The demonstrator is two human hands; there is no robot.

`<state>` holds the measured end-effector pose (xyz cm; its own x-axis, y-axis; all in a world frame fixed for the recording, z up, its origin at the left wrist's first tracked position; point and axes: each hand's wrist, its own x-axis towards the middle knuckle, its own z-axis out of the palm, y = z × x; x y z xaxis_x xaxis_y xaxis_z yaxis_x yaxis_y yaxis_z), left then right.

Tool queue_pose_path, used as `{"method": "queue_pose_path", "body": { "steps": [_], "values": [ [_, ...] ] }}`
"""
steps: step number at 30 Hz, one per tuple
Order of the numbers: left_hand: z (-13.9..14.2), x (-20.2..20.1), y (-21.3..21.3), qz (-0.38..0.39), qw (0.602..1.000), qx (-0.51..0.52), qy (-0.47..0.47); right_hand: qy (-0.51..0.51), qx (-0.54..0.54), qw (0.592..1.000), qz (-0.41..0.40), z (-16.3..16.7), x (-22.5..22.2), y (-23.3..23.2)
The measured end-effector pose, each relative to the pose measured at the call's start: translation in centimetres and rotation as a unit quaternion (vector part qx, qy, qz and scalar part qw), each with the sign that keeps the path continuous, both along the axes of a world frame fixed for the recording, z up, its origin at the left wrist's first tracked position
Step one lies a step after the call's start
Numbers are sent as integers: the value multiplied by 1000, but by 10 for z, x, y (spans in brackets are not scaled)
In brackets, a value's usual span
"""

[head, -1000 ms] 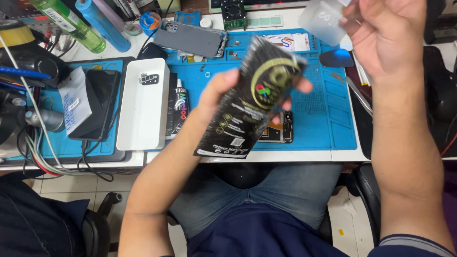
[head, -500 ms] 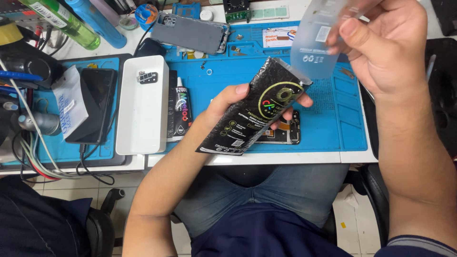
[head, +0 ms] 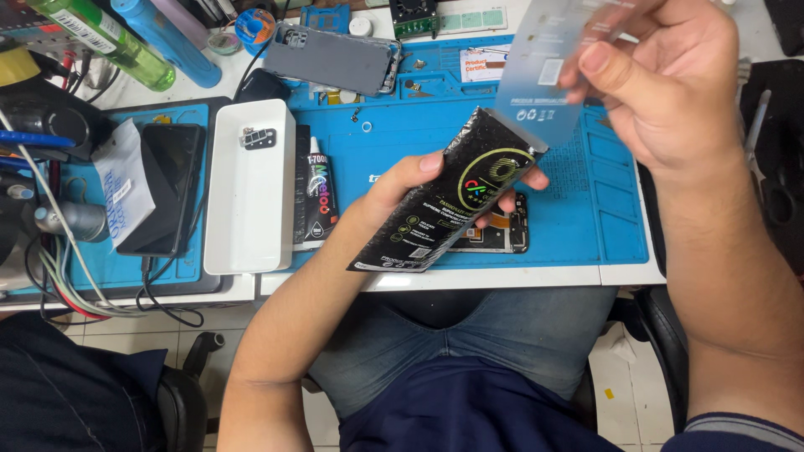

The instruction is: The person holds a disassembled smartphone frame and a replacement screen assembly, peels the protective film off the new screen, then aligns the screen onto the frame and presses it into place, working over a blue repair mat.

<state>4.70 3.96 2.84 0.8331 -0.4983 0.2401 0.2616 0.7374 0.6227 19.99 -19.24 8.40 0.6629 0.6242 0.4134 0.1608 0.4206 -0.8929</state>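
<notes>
Your left hand (head: 423, 180), forearm rising bare from the lower frame, curls thumb-uppermost with fingers wrapped beneath in a closed grasp, while your right hand (head: 670, 79), raised higher at upper right on a bare forearm, pinches with thumb pressed against bent fingers.

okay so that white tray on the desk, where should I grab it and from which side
Grip the white tray across its long side walls, near the middle, coming straight down from above. It is a narrow upright-walled rectangle lying flat, so fingers can likely span its width. Its right wall sits close against the glue tube and its left wall close to the dark phone, so a side approach looks blocked.
</notes>
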Motion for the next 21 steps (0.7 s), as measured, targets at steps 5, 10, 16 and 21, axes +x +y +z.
{"method": "queue_pose_path", "body": {
  "steps": [5,10,16,21],
  "values": [
    [-2,2,0,14,1000,18,-12,34,36,999,-18,-6,-15,14],
    [-2,4,2,11,999,-11,-28,27,34,997,-68,-11,-19,20],
    [-3,6,2,11,999,-25,-32,43,53,998,-10,-13,-18,17],
    [-2,5,4,30,999,-1,-33,117,36,992,25,-13,-20,17]
  ]
}}
